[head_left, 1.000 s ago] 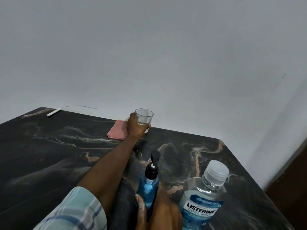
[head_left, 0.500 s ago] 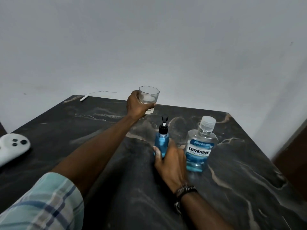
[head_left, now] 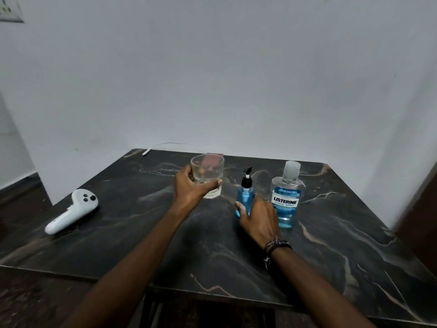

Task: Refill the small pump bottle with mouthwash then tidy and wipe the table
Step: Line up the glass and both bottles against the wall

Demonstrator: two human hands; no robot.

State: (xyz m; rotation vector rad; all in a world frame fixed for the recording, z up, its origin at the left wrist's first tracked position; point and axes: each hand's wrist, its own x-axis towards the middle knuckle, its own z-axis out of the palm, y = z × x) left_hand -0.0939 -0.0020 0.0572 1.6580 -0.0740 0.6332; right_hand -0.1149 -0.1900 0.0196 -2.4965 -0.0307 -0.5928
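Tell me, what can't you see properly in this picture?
- Head view: the pink cloth is mostly hidden behind the glass that the left hand holds.
- The pump bottle: its lower part is covered by the right hand.
- Small print on the mouthwash bottle is too small to read.
- The wall picture is cut off by the left edge.

Small blue pump btl [head_left: 245, 200] upright, capped Listerine btl [head_left: 286, 197] just right, clear glass [head_left: 208, 174]
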